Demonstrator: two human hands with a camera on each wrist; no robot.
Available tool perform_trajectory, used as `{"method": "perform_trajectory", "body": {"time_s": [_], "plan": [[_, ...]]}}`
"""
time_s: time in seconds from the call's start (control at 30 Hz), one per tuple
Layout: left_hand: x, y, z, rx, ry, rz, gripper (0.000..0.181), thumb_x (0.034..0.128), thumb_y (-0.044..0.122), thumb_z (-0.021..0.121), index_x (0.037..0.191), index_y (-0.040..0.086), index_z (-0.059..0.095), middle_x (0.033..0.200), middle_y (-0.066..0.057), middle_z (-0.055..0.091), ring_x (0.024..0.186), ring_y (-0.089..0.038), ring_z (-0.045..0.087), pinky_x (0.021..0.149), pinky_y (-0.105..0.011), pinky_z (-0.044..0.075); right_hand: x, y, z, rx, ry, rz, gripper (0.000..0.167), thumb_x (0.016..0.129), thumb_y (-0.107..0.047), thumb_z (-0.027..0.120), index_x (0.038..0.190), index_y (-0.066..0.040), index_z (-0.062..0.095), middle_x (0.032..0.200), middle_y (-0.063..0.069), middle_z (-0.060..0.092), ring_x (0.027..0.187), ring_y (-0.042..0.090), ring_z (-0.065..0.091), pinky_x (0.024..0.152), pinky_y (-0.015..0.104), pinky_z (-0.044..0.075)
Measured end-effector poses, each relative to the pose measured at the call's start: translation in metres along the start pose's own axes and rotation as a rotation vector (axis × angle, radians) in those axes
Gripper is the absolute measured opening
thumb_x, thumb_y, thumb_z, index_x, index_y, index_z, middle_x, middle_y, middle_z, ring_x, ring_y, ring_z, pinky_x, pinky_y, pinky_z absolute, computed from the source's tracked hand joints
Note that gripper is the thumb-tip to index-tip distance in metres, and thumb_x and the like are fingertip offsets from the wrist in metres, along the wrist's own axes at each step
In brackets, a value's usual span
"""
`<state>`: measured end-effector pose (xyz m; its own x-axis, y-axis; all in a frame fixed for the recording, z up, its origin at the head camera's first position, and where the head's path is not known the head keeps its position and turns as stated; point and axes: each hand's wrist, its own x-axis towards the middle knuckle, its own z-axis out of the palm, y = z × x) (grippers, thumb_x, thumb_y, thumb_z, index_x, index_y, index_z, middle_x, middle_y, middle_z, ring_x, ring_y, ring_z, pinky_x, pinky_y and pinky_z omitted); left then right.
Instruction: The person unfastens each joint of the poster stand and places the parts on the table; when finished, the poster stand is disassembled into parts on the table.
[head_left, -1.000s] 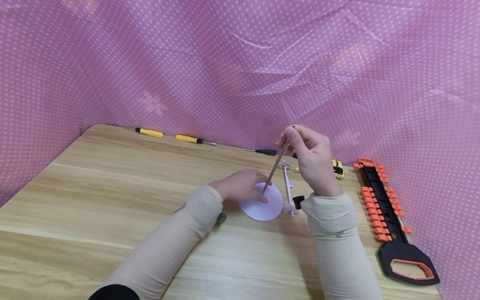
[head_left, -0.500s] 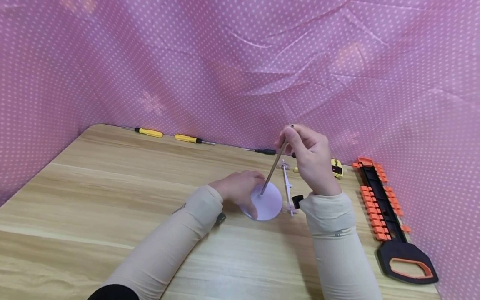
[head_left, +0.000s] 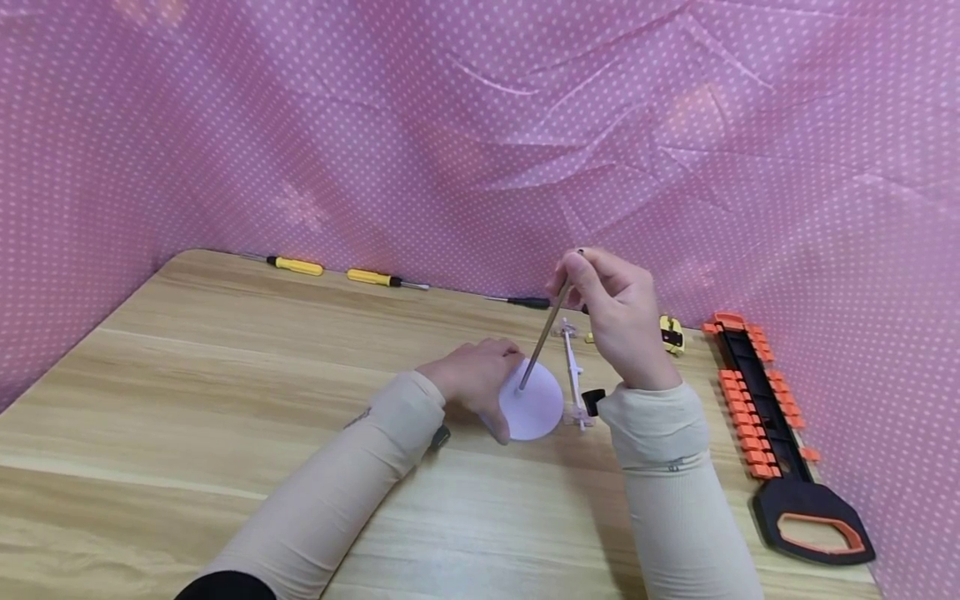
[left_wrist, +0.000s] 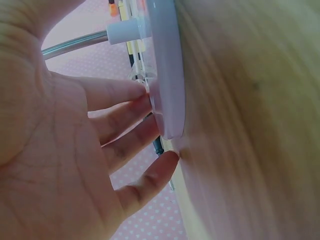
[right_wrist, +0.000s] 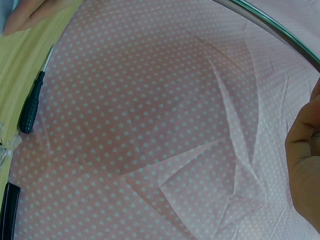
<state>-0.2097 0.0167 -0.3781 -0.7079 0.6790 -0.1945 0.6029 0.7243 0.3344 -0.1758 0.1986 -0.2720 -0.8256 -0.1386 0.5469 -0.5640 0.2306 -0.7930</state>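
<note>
My left hand (head_left: 480, 379) holds the rim of a white round base (head_left: 538, 408) on the table, thumb at its near edge and fingers at its far side. In the left wrist view the fingertips touch the side of the base (left_wrist: 170, 95), and the little finger reaches down near the tabletop. A slim metal rod (head_left: 543, 337) stands tilted from a short white socket (left_wrist: 122, 31) at the base's middle. High on that rod, my right hand (head_left: 622, 321) pinches its upper end between thumb and fingers. In the right wrist view the hand (right_wrist: 305, 160) shows only partly.
A thin white bar with clear ends (head_left: 574, 371) lies right of the base. Yellow screwdrivers (head_left: 371, 277) and a black one (head_left: 528, 302) line the back edge. A yellow-black item (head_left: 672, 335) and an orange-black rack with a handle (head_left: 813, 521) are at right.
My left thumb has moved from the top of the base to its near rim, and the hand has spread around the disc. The right hand keeps its grip on the rod, nearly still.
</note>
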Motion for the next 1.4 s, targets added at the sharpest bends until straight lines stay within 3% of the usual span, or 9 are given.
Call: {"method": "perform_trajectory", "body": {"time_s": [0.5, 0.7, 1.07, 1.4], "plan": [[-0.0037, 0.0011, -0.0027, 0.025, -0.043, -0.030, 0.118, 0.0659, 0.056, 0.098, 0.160, 0.009, 0.045, 0.163, -0.010, 0.040, 0.151, -0.028, 0.037, 0.126, -0.049, 0.040, -0.0015, -0.0011, 0.0012, -0.007, -0.011, 0.014, 0.031, 0.111, -0.020, 0.059, 0.096, 0.005, 0.071, 0.085, -0.001, 0.075, 0.081, 0.020, 0.070, 0.073, 0.028, 0.058], [-0.0042, 0.0012, -0.0037, 0.019, -0.045, -0.034, 0.119, 0.0660, 0.057, 0.098, 0.160, 0.009, 0.044, 0.164, -0.010, 0.039, 0.151, -0.029, 0.036, 0.126, -0.050, 0.039, -0.0017, -0.0015, 0.0012, -0.007, -0.008, 0.015, 0.033, 0.111, -0.020, 0.059, 0.097, 0.009, 0.070, 0.085, 0.000, 0.075, 0.081, 0.019, 0.070, 0.073, 0.028, 0.058], [-0.0051, 0.0000, -0.0037, 0.034, -0.041, -0.027, 0.119, 0.0664, 0.057, 0.098, 0.160, 0.008, 0.044, 0.164, -0.011, 0.039, 0.151, -0.030, 0.037, 0.124, -0.050, 0.042, 0.0000, -0.0001, -0.0022, -0.018, -0.015, 0.004, 0.030, 0.110, -0.020, 0.060, 0.094, 0.001, 0.073, 0.086, 0.002, 0.076, 0.081, 0.021, 0.070, 0.073, 0.027, 0.059], [-0.0055, 0.0001, -0.0039, 0.039, -0.036, -0.022, 0.119, 0.0661, 0.057, 0.098, 0.160, 0.007, 0.044, 0.164, -0.011, 0.039, 0.151, -0.030, 0.037, 0.124, -0.050, 0.042, 0.0011, 0.0030, -0.0048, 0.001, -0.001, -0.009, 0.031, 0.111, -0.017, 0.058, 0.094, 0.004, 0.073, 0.084, 0.005, 0.076, 0.077, 0.019, 0.069, 0.070, 0.027, 0.057]]}}
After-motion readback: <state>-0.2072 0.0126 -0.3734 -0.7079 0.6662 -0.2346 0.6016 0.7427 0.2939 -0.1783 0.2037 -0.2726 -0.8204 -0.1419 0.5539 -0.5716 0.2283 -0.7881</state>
